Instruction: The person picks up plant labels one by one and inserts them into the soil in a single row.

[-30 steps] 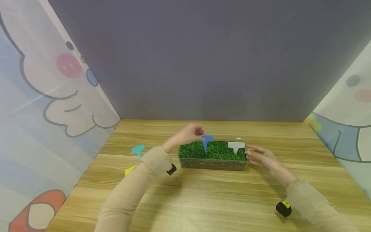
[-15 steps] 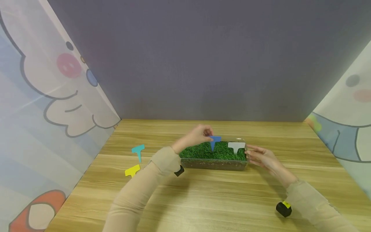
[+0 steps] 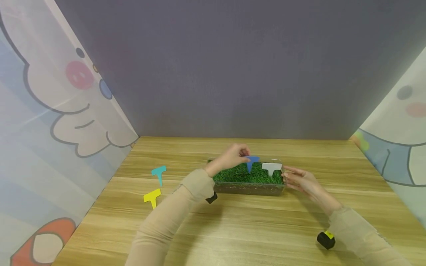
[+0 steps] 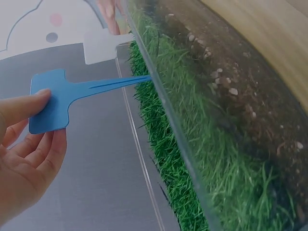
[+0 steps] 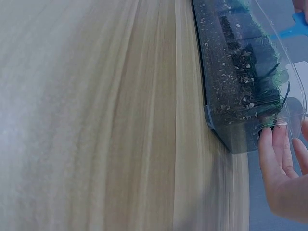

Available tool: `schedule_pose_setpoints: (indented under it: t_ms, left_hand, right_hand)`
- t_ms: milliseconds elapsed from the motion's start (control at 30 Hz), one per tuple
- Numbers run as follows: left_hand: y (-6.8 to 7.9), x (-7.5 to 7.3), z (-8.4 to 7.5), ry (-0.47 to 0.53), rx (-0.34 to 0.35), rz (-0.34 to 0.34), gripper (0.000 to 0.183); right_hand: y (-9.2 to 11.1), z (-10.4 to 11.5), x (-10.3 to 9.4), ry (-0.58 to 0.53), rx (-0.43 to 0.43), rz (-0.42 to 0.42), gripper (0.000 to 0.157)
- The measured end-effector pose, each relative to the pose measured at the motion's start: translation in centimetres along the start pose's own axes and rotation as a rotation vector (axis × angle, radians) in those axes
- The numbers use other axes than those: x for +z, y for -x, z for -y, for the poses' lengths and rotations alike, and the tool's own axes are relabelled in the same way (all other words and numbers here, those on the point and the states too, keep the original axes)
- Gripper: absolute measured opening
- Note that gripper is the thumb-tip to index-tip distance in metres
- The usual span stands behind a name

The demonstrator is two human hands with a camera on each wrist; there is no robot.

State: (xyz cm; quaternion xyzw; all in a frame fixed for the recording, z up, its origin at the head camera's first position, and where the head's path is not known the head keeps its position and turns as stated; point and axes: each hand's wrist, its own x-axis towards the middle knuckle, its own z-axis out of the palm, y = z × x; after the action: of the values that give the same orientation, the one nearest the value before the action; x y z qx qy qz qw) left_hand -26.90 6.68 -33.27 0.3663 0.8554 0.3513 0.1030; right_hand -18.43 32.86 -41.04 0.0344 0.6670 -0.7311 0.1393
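Note:
My left hand [image 3: 233, 157] pinches the broad head of a blue T-shaped plant label [image 4: 53, 101] between thumb and fingers. The label's point aims down at the green grass [image 3: 236, 173] in a clear planter box [image 3: 246, 189]; whether the tip has entered the grass I cannot tell. Right of it, a white T-shaped plant label [image 3: 271, 168] stands upright in the grass. At the box's right end, my right hand [image 3: 301, 181] touches the wall with fairly straight fingers [image 5: 269, 154]. Soil with pale bits shows through the box's side.
On the wooden table [image 3: 249, 229], left of the box, lie a teal plant label [image 3: 159, 173] and a yellow plant label [image 3: 152, 196]. A dark grey panel [image 3: 233, 74] rises behind the table, with cartoon-printed sheets [image 3: 76, 111] on both sides.
My left hand has moved right along the box with the blue plant label, toward the white one. The yellow label has come out from behind the left sleeve. My right hand stays in place.

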Motion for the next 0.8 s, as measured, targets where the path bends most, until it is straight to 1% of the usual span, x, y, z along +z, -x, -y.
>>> schedule_pose_setpoints:
  t_ms: [300, 567, 667, 800]
  left_hand:
    - [-0.1, 0.8, 0.2, -0.014, -0.006, -0.006, 0.009]
    - [0.0, 1.2, 0.2, -0.022, -0.021, 0.002, 0.010]
    - [-0.1, 1.3, 0.3, -0.014, -0.035, 0.006, 0.010]
    - [-0.1, 1.4, 0.3, -0.028, -0.048, 0.002, 0.010]
  right_hand:
    - [0.0, -0.2, -0.1, 0.005, -0.006, 0.004, 0.052]
    - [0.0, -0.2, -0.1, 0.003, -0.011, 0.003, 0.052]
    - [0.0, -0.2, 0.0, 0.018, -0.014, -0.002, 0.050]
    - [0.0, -0.2, 0.0, 0.017, -0.006, -0.012, 0.044]
